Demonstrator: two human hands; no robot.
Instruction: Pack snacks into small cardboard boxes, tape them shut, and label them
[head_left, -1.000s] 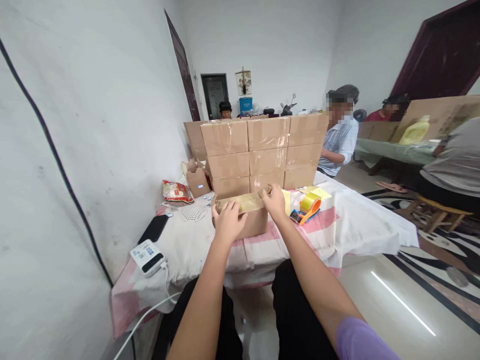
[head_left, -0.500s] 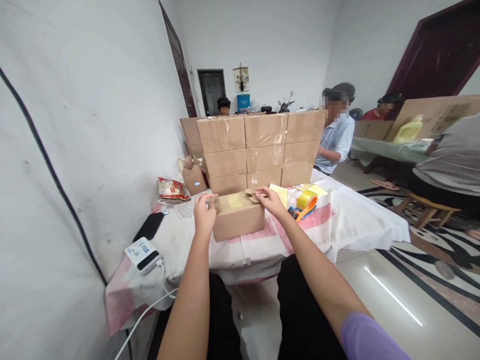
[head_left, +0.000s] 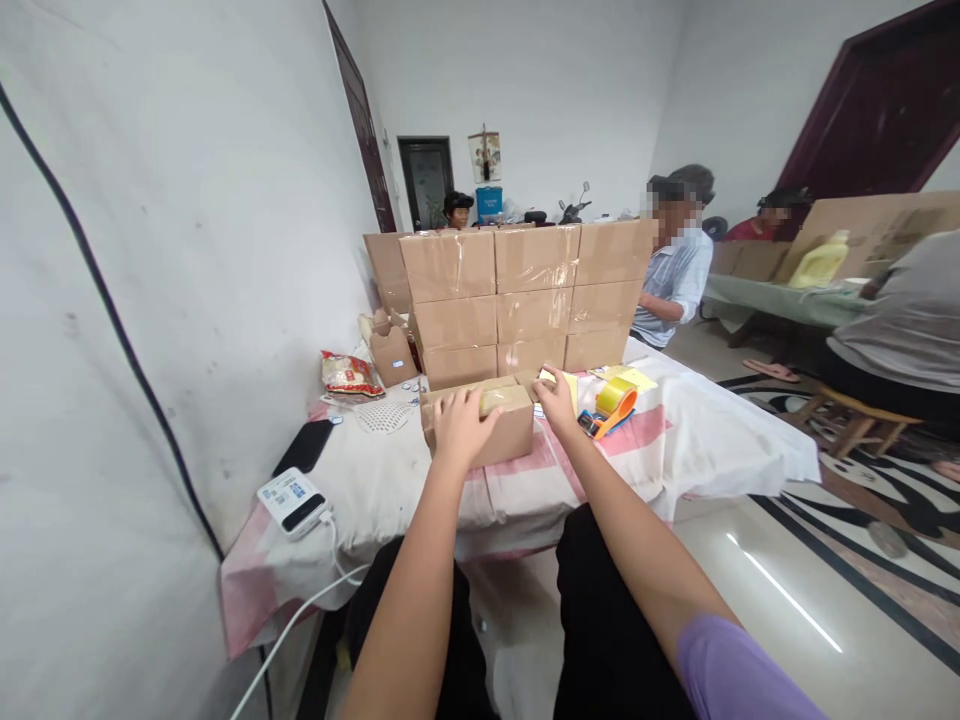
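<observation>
A small brown cardboard box (head_left: 506,440) lies lengthwise at the front of the cloth-covered table, with tape across its top. My left hand (head_left: 459,425) rests on the box's top, its fingers spread and lying flat. At the box's right end, my right hand (head_left: 553,397) has its fingers curled and pinched at the end flap (head_left: 527,379). The fingertips there are partly hidden. Just right of that hand lie an orange tape dispenser (head_left: 615,400) with a yellow roll and some yellow paper sheets (head_left: 562,384).
Several taped cartons (head_left: 532,300) are stacked behind the box. To the left are a red snack bag (head_left: 351,374), an open carton (head_left: 391,355), a black phone (head_left: 304,446) and a white device (head_left: 291,502) with a cable. A person (head_left: 670,265) sits beyond the stack at right.
My left hand has moved from the box's left end onto its top and opened flat. My right hand has shifted slightly right; the right flap's raised edge now lies lower.
</observation>
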